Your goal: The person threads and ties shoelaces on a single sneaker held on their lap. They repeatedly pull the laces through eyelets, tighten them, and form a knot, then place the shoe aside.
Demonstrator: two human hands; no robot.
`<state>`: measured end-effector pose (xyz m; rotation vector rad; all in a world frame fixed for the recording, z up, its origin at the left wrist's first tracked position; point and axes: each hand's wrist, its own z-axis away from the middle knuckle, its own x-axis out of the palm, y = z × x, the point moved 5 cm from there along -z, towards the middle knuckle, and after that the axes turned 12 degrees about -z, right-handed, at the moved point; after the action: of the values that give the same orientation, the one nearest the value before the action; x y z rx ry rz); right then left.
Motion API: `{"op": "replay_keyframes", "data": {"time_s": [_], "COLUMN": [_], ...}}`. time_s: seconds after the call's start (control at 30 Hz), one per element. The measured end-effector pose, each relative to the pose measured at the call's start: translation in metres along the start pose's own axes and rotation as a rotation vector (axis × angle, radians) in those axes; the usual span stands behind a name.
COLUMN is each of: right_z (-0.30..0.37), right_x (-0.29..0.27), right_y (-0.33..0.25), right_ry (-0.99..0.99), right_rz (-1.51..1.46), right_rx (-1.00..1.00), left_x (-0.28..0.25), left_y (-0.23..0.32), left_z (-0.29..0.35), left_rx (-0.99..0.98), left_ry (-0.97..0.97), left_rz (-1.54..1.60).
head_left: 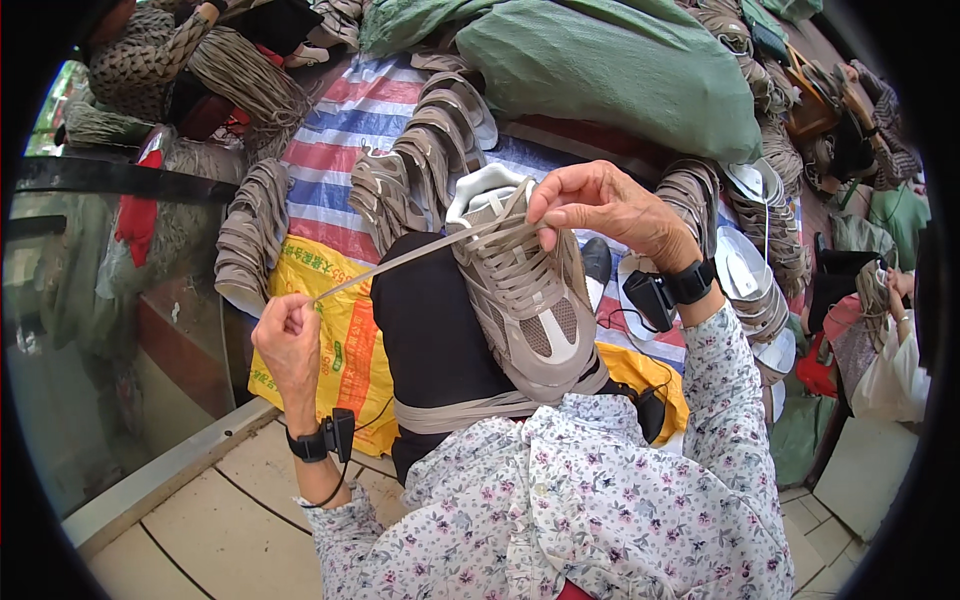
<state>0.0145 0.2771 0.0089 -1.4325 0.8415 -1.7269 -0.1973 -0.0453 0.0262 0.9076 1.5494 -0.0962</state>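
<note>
A grey-beige sneaker rests on my lap, its toe toward me and its collar away. Laces cross its tongue in several rows. From the upper eyelets a flat shoelace runs taut down to the left. My left hand pinches the far end of that lace, out to the left of my knee. My right hand is at the shoe's upper opening, thumb and fingers closed on the lace near the top eyelets. More grey laces lie in a bundle across my thighs.
Stacked shoe uppers stand in rows on a striped tarp. A big green sack lies beyond. Yellow sacks spread beside my legs. A glass panel stands at left. Other people work at the upper left and right.
</note>
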Motion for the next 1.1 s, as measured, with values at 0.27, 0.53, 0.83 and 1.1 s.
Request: {"op": "replay_keyframes", "data": {"time_s": [0.27, 0.53, 0.83, 1.1], "right_z": [-0.005, 0.006, 0.061, 0.086], "right_x": [-0.007, -0.017, -0.048, -0.037], "right_y": [0.003, -0.005, 0.058, 0.119], "right_ry": [0.062, 0.297, 0.502, 0.595], "right_rz": [0.19, 0.274, 0.267, 0.01], "right_rx": [-0.03, -0.181, 0.023, 0.047], "left_x": [-0.015, -0.002, 0.015, 0.026], "left_y": [-0.027, -0.033, -0.046, -0.048], "left_z": [0.028, 0.031, 0.019, 0.007], "left_rx": [-0.129, -0.164, -0.168, -0.191], "left_ry": [0.022, -0.029, 0.015, -0.032], "left_rz": [-0.042, -0.019, -0.161, -0.181]}}
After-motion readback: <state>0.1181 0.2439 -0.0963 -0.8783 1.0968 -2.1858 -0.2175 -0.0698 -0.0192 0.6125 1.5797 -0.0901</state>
